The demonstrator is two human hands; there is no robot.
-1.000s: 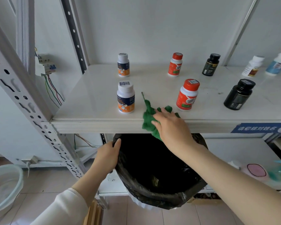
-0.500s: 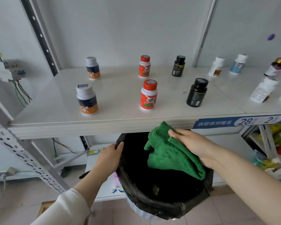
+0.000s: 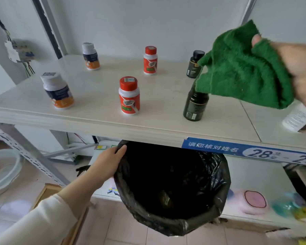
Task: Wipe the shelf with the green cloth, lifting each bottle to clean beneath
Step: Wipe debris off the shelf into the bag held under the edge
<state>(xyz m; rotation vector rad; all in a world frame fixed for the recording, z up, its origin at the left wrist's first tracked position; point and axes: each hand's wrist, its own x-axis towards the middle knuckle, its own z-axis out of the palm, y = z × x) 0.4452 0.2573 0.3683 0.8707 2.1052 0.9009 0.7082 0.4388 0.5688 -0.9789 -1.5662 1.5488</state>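
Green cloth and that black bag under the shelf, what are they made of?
The fluffy green cloth looks like terry or microfibre fabric: it has a fuzzy, matte pile and hangs in soft folds. The crinkly black bin bag looks like thin plastic film: its wrinkles are glossy and catch the light.

Crumpled green cloth is held aloft over the pale shelf, hiding the top of an upright dark bottle.
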